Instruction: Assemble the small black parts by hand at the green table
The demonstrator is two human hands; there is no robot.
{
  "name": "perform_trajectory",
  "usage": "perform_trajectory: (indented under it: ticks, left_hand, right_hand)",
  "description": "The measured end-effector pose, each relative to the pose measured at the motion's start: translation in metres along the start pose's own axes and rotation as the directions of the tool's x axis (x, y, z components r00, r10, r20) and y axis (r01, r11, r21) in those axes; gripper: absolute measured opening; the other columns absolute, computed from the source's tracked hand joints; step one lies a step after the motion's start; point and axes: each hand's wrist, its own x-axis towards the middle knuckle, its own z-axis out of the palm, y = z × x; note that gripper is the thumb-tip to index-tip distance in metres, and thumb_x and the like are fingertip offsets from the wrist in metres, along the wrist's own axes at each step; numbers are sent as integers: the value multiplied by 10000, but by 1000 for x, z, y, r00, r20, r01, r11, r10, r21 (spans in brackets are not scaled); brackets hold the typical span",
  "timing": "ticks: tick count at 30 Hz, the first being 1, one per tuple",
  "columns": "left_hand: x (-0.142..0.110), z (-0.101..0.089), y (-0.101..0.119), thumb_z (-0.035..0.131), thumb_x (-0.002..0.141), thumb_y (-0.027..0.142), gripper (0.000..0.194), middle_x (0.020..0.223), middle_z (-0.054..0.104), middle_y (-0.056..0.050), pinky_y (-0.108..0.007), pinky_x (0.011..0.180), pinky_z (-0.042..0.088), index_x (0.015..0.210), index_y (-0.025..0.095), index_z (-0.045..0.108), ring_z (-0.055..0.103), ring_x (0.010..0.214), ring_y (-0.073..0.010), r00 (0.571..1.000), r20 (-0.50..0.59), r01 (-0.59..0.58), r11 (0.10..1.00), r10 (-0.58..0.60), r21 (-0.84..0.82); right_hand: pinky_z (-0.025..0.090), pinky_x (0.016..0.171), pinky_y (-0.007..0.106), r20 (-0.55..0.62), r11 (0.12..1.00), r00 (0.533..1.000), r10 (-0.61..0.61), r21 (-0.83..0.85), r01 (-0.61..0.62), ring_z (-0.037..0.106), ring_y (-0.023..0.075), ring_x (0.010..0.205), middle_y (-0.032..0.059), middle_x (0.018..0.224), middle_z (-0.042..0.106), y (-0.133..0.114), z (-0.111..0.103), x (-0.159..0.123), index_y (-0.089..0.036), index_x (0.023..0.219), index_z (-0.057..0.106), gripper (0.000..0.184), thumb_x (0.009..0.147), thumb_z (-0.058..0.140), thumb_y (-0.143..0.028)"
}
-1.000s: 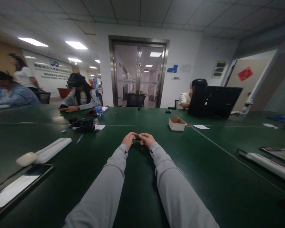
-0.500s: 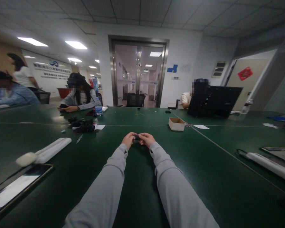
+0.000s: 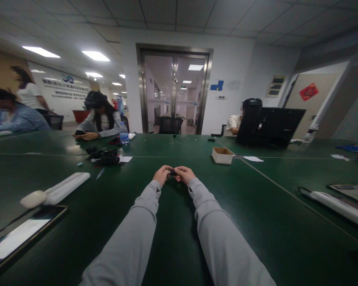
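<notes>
Both arms, in grey sleeves, reach forward over the green table [image 3: 173, 230]. Between the fingertips of my two hands is a small black object [image 3: 173, 172], too small and too covered to name its kind. My left hand [image 3: 161, 174] is closed on its left end, thumb and fingers pinched together. From the other side my right hand [image 3: 185, 174] pinches its right end. The fingers hide most of the object. It is held at or just over the tabletop; which one I cannot tell.
An open cardboard box [image 3: 222, 155] stands ahead to the right. At left lie a phone [image 3: 24, 234], a white power strip [image 3: 67, 188] and a heap of black gear [image 3: 106, 156]. A water bottle [image 3: 123, 134] is farther back. A monitor [image 3: 271, 127] stands at right; several people are around.
Almost nothing differs. My hands stay in the same place with the small black object between them, and the view has shifted only very slightly.
</notes>
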Motion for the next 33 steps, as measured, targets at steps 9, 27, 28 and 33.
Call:
perform_trajectory:
  ticks: [9,27,28,33]
  left_hand:
    - [0,0,-5,336,768,412,366,425,441,36,-201,439,309,812,165,603,421,419,-94,998,-5,-63,995,64,80]
    - [-3,1,4,510,659,232,213,613,523,16,-173,440,359,847,161,580,443,484,-67,999,-48,-5,999,3,-34]
    - [-3,0,5,530,656,252,216,625,531,9,-172,439,361,840,151,582,450,493,-68,999,-52,-4,999,1,-53]
    - [-4,-8,4,615,611,423,374,638,540,-5,-161,410,340,828,120,583,461,497,-60,999,10,-32,983,34,-183]
  right_hand:
    - [435,365,142,-4,1000,1000,3,-8,-3,511,63,371,-6,456,566,1,0,0,-114,810,557,186,702,632,-245]
    - [431,353,144,-10,1000,1000,12,7,-12,516,66,370,-11,453,562,-2,1,-2,-113,807,557,182,709,627,-249]
    - [434,356,149,-17,1000,1000,17,9,-17,521,69,376,-10,458,563,-3,1,-3,-114,821,553,188,714,623,-252]
    - [446,392,163,9,1000,1000,8,-12,-8,539,69,412,-16,544,588,-7,4,-8,-130,883,530,240,681,647,-187]
